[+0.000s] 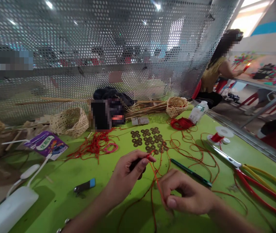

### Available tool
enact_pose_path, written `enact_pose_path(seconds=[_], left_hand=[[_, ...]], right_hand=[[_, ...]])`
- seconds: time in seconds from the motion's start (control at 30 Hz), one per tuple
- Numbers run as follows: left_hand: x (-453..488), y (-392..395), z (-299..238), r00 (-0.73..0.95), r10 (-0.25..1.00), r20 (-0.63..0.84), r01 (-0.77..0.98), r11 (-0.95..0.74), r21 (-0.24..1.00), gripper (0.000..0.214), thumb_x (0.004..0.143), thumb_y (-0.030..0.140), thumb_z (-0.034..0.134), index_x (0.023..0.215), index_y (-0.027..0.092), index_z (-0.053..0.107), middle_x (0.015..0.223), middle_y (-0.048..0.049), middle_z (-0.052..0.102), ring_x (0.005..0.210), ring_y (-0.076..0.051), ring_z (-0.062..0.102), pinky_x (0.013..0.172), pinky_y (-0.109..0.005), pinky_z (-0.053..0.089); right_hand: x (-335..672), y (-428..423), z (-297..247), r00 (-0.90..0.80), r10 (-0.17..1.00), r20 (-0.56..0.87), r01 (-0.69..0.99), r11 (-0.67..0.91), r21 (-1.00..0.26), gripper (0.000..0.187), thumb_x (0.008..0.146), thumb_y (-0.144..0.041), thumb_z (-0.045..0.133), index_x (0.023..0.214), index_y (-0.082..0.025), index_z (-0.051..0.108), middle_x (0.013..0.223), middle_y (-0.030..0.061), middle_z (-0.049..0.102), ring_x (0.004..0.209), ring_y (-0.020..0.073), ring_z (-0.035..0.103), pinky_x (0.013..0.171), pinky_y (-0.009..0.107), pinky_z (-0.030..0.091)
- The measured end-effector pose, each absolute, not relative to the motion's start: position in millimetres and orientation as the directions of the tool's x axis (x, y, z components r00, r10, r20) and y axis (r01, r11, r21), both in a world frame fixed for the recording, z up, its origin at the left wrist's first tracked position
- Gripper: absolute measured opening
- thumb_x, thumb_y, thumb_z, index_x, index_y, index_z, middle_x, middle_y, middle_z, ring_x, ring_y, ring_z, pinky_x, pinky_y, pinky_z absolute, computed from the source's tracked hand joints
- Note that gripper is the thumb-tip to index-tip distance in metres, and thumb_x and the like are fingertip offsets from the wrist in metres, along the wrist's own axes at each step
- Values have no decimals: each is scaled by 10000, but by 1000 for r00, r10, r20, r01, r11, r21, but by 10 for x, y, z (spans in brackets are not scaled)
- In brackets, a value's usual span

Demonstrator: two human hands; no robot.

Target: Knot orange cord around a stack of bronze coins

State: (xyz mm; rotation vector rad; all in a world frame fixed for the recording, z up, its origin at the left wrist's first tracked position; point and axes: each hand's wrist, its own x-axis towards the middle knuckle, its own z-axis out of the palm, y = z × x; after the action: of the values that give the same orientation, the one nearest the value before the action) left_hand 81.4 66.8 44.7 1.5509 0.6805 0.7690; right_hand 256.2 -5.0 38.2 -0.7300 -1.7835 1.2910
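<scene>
My left hand [131, 170] pinches a red cord [155, 173] near a small knot at its thumb and fingertips. From there the cord runs down to my right hand [185, 191], whose thumb and curled fingers are closed on it. A small dark round piece shows under the left fingers, too hidden to name. Just beyond my hands lie several groups of dark round coins [149, 139] on the green table [99, 207]. A dark green pen [191, 173] rests behind my right hand. Loose red cord trails below and between both hands.
Large scissors [239, 166] and a white thread spool [221, 132] lie at right. A bottle [199, 111], woven baskets [70, 122] and red cord bundles [96, 144] stand farther back. A lighter [84, 186], purple pouch [47, 145] and power strip [10, 212] are at left. A person [219, 69] sits at another table.
</scene>
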Motion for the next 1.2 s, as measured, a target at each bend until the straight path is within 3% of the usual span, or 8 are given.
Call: enact_pose_path(seconds=[0.17, 0.3, 0.4, 0.53, 0.7, 0.93, 1.2], left_hand=[[819, 656, 387, 597, 802, -25, -101, 106, 989, 354, 787, 523, 617, 799, 180, 705, 581, 22, 485, 531, -95, 405, 494, -208, 345], [870, 606, 396, 564, 816, -125, -191, 276, 942, 365, 743, 540, 654, 750, 179, 709, 582, 17, 491, 575, -110, 451, 559, -231, 409], [893, 584, 403, 584, 794, -168, -206, 345, 916, 337, 727, 515, 683, 736, 179, 712, 576, 17, 502, 576, -105, 455, 564, -218, 417], [891, 576, 399, 587, 783, -205, -203, 388, 899, 326, 698, 496, 719, 706, 170, 713, 573, 11, 522, 573, -104, 467, 550, -205, 411], [886, 547, 375, 559, 808, -184, -142, 312, 939, 356, 694, 528, 707, 739, 176, 736, 548, 14, 510, 508, -85, 411, 465, -186, 347], [904, 524, 387, 565, 820, -95, 11, 108, 994, 427, 775, 554, 605, 929, 183, 750, 536, 35, 396, 491, -86, 326, 419, -188, 264], [923, 532, 432, 581, 813, -52, 60, 21, 998, 471, 797, 571, 554, 936, 160, 738, 514, 51, 352, 435, -76, 287, 380, -185, 271]], right_hand=[[2552, -41, 368, -214, 913, 348, 105, 375, -921, 349, 932, -369, 458, 696, -172, 623, 615, 17, 621, 562, 107, 549, 562, 217, 411], [2532, -45, 373, -95, 914, 395, 271, 405, -873, 252, 912, -294, 494, 723, -178, 614, 637, 23, 646, 579, 118, 563, 564, 224, 417], [2504, -64, 400, -69, 892, 447, 372, 439, -818, 184, 880, -234, 518, 729, -184, 610, 605, 12, 615, 523, 106, 524, 508, 217, 395], [2471, -76, 434, -168, 857, 488, 394, 512, -763, 109, 832, -200, 553, 737, -191, 607, 571, -12, 565, 468, 85, 466, 457, 192, 376], [2466, -68, 449, -234, 823, 518, 414, 566, -713, 120, 838, -194, 529, 786, -195, 637, 594, -3, 608, 498, 93, 508, 496, 194, 412], [2430, -27, 456, 115, 848, 518, 504, 399, -766, 89, 803, -160, 582, 748, -181, 648, 585, -8, 635, 454, 84, 509, 456, 186, 428], [2366, 1, 394, 201, 862, 466, 396, 364, -843, 76, 785, -161, 604, 787, -180, 677, 595, -10, 667, 451, 84, 535, 463, 185, 466]])
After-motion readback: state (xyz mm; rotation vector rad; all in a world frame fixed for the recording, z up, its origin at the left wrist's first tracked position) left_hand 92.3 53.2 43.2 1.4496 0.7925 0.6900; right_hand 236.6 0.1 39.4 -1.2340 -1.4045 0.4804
